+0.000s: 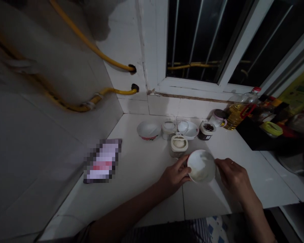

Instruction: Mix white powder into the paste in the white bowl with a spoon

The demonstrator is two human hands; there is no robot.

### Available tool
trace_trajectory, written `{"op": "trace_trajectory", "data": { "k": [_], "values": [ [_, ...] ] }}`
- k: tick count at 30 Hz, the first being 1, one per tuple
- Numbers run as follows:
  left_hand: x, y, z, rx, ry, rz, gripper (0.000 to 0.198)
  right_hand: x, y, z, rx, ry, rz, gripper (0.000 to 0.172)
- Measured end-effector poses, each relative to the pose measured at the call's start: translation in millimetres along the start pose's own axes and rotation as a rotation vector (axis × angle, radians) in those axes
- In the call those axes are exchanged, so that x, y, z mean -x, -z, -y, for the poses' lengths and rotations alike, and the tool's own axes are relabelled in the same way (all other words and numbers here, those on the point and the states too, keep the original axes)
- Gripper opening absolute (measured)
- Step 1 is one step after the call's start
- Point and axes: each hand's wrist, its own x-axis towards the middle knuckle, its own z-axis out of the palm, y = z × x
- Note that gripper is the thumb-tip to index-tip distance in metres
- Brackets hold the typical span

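Note:
A small white bowl point(201, 166) with a thin red rim is tilted above the white counter. My left hand point(176, 172) grips its left side, thumb at the rim and fingers beneath. Inside lies some pale, whitish content that I cannot name. My right hand point(232, 175) is closed at the bowl's right edge; what its fingers pinch is hidden or too small to make out. Just behind the bowl stands a square jar point(179, 145) of white grains.
Behind stand a shallow bowl point(149, 130), a clear jar point(168, 129), another white bowl point(192, 130), a dark-filled jar point(207, 130) and a mug point(218, 117). An oil bottle point(234, 116) is at right. A blurred-out flat object point(102, 162) lies at left.

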Motion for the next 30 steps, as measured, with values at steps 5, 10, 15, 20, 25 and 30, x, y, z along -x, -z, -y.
{"op": "trace_trajectory", "data": {
  "k": [5,10,15,20,25,30],
  "values": [
    [2,-2.6,1,-0.024,0.0,0.028,0.012,13,6,8,-0.061,-0.015,0.023,0.027],
    [2,-2.6,-1,-0.077,-0.001,0.058,0.012,17,5,14,0.011,0.023,-0.032,0.032],
    [3,-2.4,-3,-0.087,-0.005,0.068,0.012,31,9,34,-0.016,-0.039,0.067,0.031],
    [4,-1.4,-6,-0.056,0.015,0.082,0.012,41,5,40,0.027,-0.111,-0.015,0.025],
    [2,-1.1,-8,-0.085,0.018,0.091,0.011,54,-3,62,-0.086,-0.272,-0.006,0.016],
    [3,-5.5,-2,-0.049,-0.047,-0.027,0.014,46,-13,66,-0.184,-0.345,-0.146,0.019]
  ]
}}
